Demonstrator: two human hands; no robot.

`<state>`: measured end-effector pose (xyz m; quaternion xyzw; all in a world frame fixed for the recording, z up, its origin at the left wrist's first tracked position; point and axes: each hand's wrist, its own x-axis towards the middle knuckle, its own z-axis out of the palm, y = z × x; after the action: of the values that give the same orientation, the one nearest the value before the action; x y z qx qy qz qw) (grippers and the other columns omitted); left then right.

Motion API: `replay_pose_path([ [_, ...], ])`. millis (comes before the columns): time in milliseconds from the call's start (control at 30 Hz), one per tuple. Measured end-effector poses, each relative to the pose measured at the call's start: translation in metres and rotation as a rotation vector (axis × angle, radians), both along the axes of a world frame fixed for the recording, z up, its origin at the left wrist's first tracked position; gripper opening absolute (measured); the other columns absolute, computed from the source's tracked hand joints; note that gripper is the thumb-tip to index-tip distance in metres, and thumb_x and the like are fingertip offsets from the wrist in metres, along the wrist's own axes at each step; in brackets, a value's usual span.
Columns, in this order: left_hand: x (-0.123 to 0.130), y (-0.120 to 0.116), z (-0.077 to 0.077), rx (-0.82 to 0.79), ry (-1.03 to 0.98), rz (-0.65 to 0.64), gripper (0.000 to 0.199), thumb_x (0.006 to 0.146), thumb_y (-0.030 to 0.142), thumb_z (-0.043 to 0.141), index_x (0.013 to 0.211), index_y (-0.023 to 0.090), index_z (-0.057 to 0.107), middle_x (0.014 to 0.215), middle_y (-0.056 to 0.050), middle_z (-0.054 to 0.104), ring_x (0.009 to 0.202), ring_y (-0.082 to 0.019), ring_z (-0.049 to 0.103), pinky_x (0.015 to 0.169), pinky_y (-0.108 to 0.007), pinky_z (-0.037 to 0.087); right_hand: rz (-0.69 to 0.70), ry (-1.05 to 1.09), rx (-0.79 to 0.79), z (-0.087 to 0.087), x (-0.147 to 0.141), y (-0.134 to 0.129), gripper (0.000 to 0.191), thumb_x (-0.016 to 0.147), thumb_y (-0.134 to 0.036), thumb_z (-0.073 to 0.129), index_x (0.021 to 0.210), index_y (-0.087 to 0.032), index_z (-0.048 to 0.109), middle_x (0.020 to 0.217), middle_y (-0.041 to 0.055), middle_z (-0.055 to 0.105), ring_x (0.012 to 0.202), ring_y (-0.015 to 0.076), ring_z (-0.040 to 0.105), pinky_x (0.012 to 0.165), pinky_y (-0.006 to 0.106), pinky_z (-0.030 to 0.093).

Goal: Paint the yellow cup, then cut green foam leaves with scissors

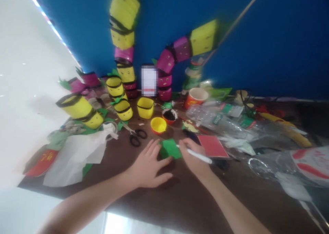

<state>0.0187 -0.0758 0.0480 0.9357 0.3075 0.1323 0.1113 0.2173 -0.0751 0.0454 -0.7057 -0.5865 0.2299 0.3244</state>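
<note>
A small green sheet (171, 148) lies flat on the dark brown table, between my two hands. My left hand (151, 163) rests at its left edge with fingers spread, one of them on the sheet. In my right hand (193, 157) is a white pen (199, 156), pinched so that its tip points at the sheet's right edge. Just beyond the sheet sits a small yellow bowl (158, 125). Black-handled scissors (137, 137) lie past my left fingers. A red rectangular card (212, 146) is beside my right hand. Motion blurs fine detail.
Yellow cups (145, 108) and stacked yellow and purple cup figures (125, 73) stand along the blue wall. Clear plastic bottles (218, 119) and a red paper cup (196, 97) crowd the right. White paper (77, 155) hangs near the left edge.
</note>
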Motion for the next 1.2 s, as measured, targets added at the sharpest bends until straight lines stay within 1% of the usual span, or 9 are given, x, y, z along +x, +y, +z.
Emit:
replay_pose_path([
  [67,0.004,0.003,-0.001,-0.019,-0.009,-0.040,0.054,0.082,0.058,0.040,0.124,0.026,0.054,0.139,-0.013,0.036,0.136,-0.035,0.020,0.109,-0.055,0.017,0.002,0.013,0.004,-0.001,0.001,0.000,0.022,0.080,-0.036,0.047,0.069,-0.020,0.059,0.060,0.0014,0.066,0.053,0.0147,0.059,0.051,0.023,0.040],
  [167,0.007,0.006,-0.002,-0.047,0.000,-0.074,0.056,0.082,0.059,0.038,0.127,0.027,0.050,0.146,-0.012,0.029,0.137,-0.033,0.019,0.109,-0.054,0.015,0.000,0.003,-0.012,-0.001,0.003,0.001,0.018,0.076,-0.036,0.051,0.070,-0.021,0.058,0.055,-0.0003,0.064,0.050,0.0143,0.058,0.051,0.023,0.041],
  [300,0.006,0.006,-0.002,-0.062,0.010,-0.058,0.057,0.083,0.059,0.038,0.130,0.028,0.047,0.146,-0.012,0.030,0.137,-0.033,0.017,0.109,-0.053,0.015,0.050,-0.010,-0.061,0.003,0.004,0.001,0.019,0.073,-0.038,0.055,0.067,-0.021,0.057,0.048,-0.0033,0.057,0.047,0.0124,0.053,0.049,0.022,0.041],
  [567,0.005,0.005,-0.001,-0.075,0.016,-0.055,0.057,0.084,0.058,0.036,0.131,0.028,0.046,0.147,-0.012,0.028,0.137,-0.033,0.018,0.110,-0.052,0.014,0.134,0.085,-0.109,0.012,0.006,0.000,0.016,0.070,-0.034,0.056,0.066,-0.019,0.060,0.057,-0.0012,0.061,0.052,0.0126,0.054,0.050,0.021,0.043],
  [800,0.004,0.005,-0.003,-0.074,0.012,-0.058,0.057,0.084,0.058,0.036,0.131,0.028,0.045,0.147,-0.012,0.027,0.137,-0.033,0.018,0.110,-0.052,0.015,0.089,0.058,-0.096,0.012,0.004,0.000,0.012,0.068,-0.030,0.058,0.063,-0.019,0.060,0.055,-0.0016,0.060,0.052,0.0124,0.054,0.049,0.021,0.041],
  [967,0.004,0.005,-0.004,-0.089,0.008,-0.055,0.057,0.084,0.058,0.035,0.132,0.029,0.044,0.147,-0.013,0.027,0.137,-0.033,0.018,0.110,-0.053,0.015,0.048,0.080,-0.067,0.012,0.004,0.000,0.013,0.066,-0.032,0.059,0.063,-0.019,0.060,0.054,-0.0011,0.061,0.051,0.0129,0.054,0.047,0.021,0.039],
  [1200,0.004,0.004,-0.003,-0.085,0.010,-0.049,0.057,0.084,0.058,0.035,0.132,0.028,0.045,0.147,-0.012,0.027,0.137,-0.033,0.017,0.111,-0.052,0.013,0.090,0.075,-0.080,0.011,0.003,0.000,0.013,0.067,-0.030,0.057,0.063,-0.018,0.060,0.056,-0.0008,0.061,0.055,0.0135,0.055,0.051,0.021,0.041],
])
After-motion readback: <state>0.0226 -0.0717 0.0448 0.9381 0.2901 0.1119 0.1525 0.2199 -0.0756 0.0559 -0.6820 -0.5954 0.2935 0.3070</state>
